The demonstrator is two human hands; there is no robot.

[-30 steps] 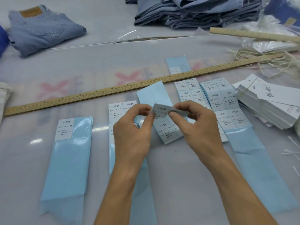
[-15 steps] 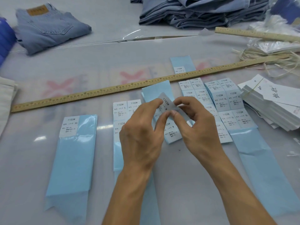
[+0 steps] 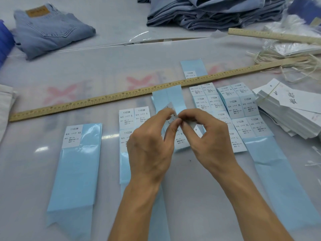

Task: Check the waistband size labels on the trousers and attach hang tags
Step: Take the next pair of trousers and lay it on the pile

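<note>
Left hand (image 3: 149, 146) and right hand (image 3: 206, 136) meet mid-counter, fingertips pinching one small size sticker (image 3: 171, 113) between them; blue sticker sheets (image 3: 78, 164) lie around; hang tags (image 3: 291, 108) stacked right; folded trousers (image 3: 50, 30) far left, beyond the ruler (image 3: 107, 98).

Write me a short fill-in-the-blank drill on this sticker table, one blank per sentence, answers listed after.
1. Both the left hand and the right hand pinch one small ____ between them.
2. The blue sheet farthest left carries a single sticker marked size ____.
3. The long wooden ruler lies on the table on the ____ side of the hands.
4. The stack of white hang tags sits at the table's ____ edge.

Missing words: sticker; XS; far; right
</note>
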